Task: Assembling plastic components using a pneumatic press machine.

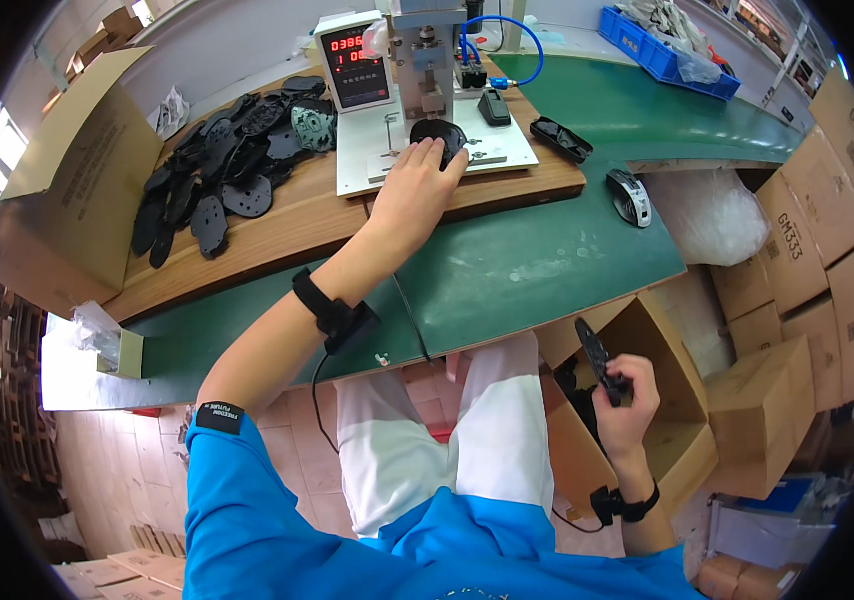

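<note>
My left hand (415, 195) reaches forward to the press machine (425, 75), its fingers on a black rounded plastic shell (437, 132) that sits under the press head. Part of that shell is hidden by the fingers. Lower on the right, my right hand (629, 400) grips a thin black oval plastic plate (595, 350) above an open carton (672, 375). Dark pieces lie inside this carton. To the left of the press, a heap of black oval plastic plates with holes (247, 150) covers part of the wooden board (287, 235).
A control box with red digits (355, 75) stands beside the press. A computer mouse (629, 197) and a dark shell (560, 139) lie to the right. A tall carton (77, 190) borders the heap. Stacked cartons (797, 240) and a blue crate (662, 55) are on the right.
</note>
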Demonstrator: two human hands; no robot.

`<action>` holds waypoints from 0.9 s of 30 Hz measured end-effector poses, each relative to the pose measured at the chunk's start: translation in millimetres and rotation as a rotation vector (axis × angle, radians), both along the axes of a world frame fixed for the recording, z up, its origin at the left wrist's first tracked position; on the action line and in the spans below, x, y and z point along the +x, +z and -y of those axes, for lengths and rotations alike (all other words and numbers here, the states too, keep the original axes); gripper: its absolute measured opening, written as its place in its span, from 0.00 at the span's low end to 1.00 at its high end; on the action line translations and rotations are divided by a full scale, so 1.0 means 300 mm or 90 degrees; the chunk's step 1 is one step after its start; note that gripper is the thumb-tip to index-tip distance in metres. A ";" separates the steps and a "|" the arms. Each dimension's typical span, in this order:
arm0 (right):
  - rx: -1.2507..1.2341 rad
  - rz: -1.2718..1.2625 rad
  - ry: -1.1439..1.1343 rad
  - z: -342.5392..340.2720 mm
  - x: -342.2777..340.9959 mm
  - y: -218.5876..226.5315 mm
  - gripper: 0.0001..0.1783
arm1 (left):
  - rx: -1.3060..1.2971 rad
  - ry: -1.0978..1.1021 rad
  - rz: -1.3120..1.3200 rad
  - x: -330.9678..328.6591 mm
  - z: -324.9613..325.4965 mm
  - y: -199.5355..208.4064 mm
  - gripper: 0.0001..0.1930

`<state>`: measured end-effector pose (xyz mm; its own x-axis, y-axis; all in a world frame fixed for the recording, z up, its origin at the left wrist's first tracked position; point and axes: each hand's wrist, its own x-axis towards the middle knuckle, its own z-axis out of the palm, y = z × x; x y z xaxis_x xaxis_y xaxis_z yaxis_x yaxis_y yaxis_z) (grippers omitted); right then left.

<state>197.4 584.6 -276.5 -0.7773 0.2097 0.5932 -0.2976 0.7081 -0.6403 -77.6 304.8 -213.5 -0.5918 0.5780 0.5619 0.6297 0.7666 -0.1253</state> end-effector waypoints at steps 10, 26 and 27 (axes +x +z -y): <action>-0.124 0.297 -0.213 -0.280 0.171 -0.549 0.12 | -0.058 -0.002 0.035 -0.013 0.004 0.025 0.26; -0.155 0.688 -0.231 -0.399 0.142 -1.192 0.18 | 0.003 -0.028 0.042 -0.004 0.048 0.024 0.28; -0.176 0.701 -0.228 -0.405 0.136 -1.198 0.20 | 0.007 -0.029 0.042 -0.002 0.045 0.025 0.28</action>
